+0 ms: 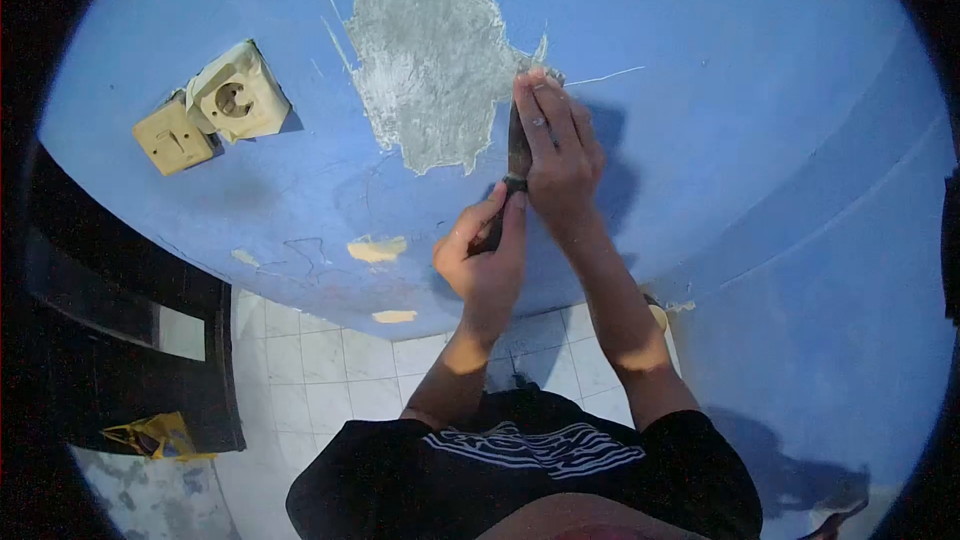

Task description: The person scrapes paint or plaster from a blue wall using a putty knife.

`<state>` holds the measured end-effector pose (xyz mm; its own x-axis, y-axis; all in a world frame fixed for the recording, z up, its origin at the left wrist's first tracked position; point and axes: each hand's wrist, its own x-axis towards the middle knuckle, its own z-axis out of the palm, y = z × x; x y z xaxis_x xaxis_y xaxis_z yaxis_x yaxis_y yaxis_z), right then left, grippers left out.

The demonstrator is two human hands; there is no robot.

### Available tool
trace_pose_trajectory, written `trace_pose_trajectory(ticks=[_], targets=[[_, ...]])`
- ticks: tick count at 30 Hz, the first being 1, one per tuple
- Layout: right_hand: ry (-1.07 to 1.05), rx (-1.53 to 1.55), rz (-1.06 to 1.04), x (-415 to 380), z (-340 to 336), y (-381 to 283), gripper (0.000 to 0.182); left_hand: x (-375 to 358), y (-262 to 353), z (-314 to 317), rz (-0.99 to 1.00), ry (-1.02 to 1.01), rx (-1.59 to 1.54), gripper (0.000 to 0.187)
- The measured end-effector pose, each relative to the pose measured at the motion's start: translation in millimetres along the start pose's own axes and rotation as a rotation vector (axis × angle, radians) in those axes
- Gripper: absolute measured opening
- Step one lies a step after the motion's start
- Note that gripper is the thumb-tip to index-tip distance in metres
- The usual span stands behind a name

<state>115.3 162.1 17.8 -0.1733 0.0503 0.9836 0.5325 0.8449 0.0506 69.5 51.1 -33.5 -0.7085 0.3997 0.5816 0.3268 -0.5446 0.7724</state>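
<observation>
a: what is being worked with at the centre?

b: a flat-bladed tool (518,145) is being held against the blue wall (740,70). its blade is pointing up the wall, and its far end is being covered by fingertips beside the right-hand edge of a bare grey patch (430,60).

a: how is it being gripped?

b: the dark handle (488,237) is being enclosed by the left hand (478,265), whose grip is being closed around it just below the blade. the blade is being touched by the right hand (562,155), with its fingers being laid close together and nearly straight along the upper part. whether the blade is also being pinched by that grip cannot be told, as the thumb is being hidden.

a: what is being seen around the hands?

b: a thin pale scratch (605,75) is running off to the right of the fingertips. to the left of the grey patch, a cream socket (262,100) and a cream switch (172,138) are being carried side by side by the wall. lower down, two pale yellow patches (377,249) are showing.

a: and further out?

b: a black shirt (400,470) is being worn, and behind it a white tiled floor (320,360) is being partly hidden.
</observation>
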Motion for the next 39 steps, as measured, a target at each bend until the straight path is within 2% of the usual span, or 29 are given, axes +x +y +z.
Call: trace_pose_trajectory(ticks=[3,5,7,10,14,16,20,22,26,28,32,39], targets=[[-0.021,-0.014,0.018,-11,10,-6,0.041,1,5,-13,0.024,-0.021,0.051,0.019],[-0.027,-0.029,0.024,-7,10,-8,0.041,3,7,-16,-0.135,-0.023,-0.017,0.019],[0.047,-0.076,-0.021,7,10,-2,0.041,10,16,-7,-0.140,-0.036,-0.019,0.018],[0.028,-0.027,-0.014,7,4,1,0.042,10,19,0,-0.152,-0.051,-0.048,0.018],[-0.031,0.020,0.033,2,-3,-12,0.042,1,20,-11,-0.187,-0.040,-0.084,0.018],[-0.143,0.029,0.086,-5,-4,-19,0.043,-2,16,-21,-0.178,-0.044,-0.037,0.018],[-0.117,0.033,0.062,-1,1,-16,0.046,-2,16,-18,-0.203,-0.040,-0.046,0.015],[0.004,-0.034,0.037,19,0,-5,0.038,16,16,2,-0.207,-0.046,-0.093,0.015],[0.066,0.033,0.046,46,-5,11,0.039,35,38,18,-0.247,-0.061,-0.213,0.015],[-0.015,-0.015,0.007,39,-5,14,0.046,36,38,17,-0.220,-0.071,-0.213,0.016],[0.013,0.021,0.044,24,0,5,0.047,23,30,2,-0.183,-0.091,-0.101,0.018],[-0.080,0.044,0.085,-6,6,-15,0.043,7,18,-23,-0.180,-0.072,-0.044,0.017]])
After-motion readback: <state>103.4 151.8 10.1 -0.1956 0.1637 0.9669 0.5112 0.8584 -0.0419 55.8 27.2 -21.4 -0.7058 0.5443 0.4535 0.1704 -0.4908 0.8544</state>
